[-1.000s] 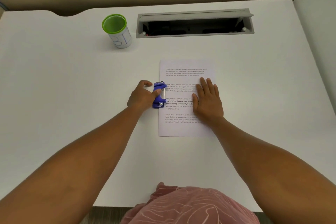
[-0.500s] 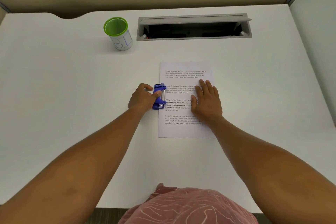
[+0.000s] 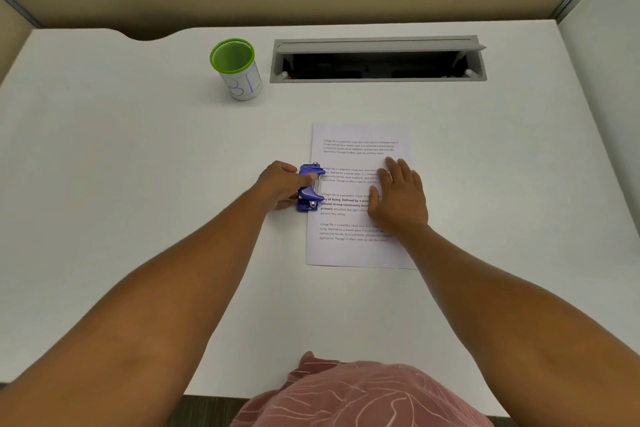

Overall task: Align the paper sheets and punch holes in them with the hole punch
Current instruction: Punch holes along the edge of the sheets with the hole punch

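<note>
Two hands at work: both reach forward from bare forearms over a white desk [image 3: 138, 156].
Left hand [image 3: 280, 184]: curled round the small blue plastic hole punch [image 3: 310, 188], thumb laid across its top and fingers wrapped at its left side, so it is grasping the punch.
Blue hole punch: sits on the desk at the left edge of the paper, about halfway along that edge; its mouth faces the sheets and its right side overlaps their margin. A thin metal bar runs along it between two rivets.
Right hand [image 3: 400, 199]: lies flat, palm down, fingers straight and close together, pressing on the paper and holding nothing.
White printed paper sheets [image 3: 349, 250]: lie flat near the middle of the desk, long side running away from the person, with four blocks of black text. Edges look square as one stack; how many sheets there are cannot be told.
Green-rimmed white cup [image 3: 239, 71]: stands upright at the far side of the desk, well apart from the paper, with blue marks on its wall.
Grey cable tray opening [image 3: 377, 59]: set in the desk just right of the cup, its lid raised.
Pink patterned cloth [image 3: 363, 395]: at the near edge, on the person's lap.
</note>
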The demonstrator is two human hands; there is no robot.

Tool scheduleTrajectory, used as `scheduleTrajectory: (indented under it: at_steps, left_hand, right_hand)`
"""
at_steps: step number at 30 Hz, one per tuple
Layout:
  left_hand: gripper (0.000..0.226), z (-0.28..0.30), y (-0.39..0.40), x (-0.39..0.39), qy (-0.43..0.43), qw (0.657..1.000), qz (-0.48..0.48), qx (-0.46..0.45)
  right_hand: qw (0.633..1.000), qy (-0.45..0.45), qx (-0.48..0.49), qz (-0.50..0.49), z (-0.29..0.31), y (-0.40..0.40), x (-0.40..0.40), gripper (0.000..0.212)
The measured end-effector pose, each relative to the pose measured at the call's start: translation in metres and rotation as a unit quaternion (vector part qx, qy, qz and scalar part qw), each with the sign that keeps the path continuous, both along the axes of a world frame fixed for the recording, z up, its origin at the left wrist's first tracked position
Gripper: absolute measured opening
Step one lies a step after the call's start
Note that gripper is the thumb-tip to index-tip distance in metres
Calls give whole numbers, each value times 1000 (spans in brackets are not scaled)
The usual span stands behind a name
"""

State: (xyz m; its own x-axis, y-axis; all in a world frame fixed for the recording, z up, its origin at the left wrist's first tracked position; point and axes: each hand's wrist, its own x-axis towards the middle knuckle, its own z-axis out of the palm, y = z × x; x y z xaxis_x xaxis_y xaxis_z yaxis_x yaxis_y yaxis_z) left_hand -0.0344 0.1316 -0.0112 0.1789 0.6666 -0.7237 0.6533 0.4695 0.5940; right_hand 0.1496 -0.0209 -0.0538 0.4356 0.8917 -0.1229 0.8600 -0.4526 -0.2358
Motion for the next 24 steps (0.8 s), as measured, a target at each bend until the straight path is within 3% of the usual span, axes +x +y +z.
scheduleTrajectory:
  at_steps: [3, 6, 9, 16, 24]
  left_hand:
    - [56, -1, -3, 0, -1, 1000, 13, 8]
    - [73, 0, -6, 0, -6, 1000, 15, 6]
    - [69, 5, -12, -2, 8, 1000, 4, 9]
    - [93, 24, -40, -14, 23, 999, -7, -42]
    - [102, 25, -69, -11, 9, 998, 48, -42]
  right_hand:
    - [1000, -8, -29, 3, 3, 2, 0, 53]
    - [999, -9, -44, 2, 7, 3, 0, 51]
    - [999, 1, -36, -7, 11, 0, -1, 50]
    - [999, 19, -29, -19, 23, -16, -6, 52]
    - [998, 43, -44, -16, 29, -39, -13, 51]
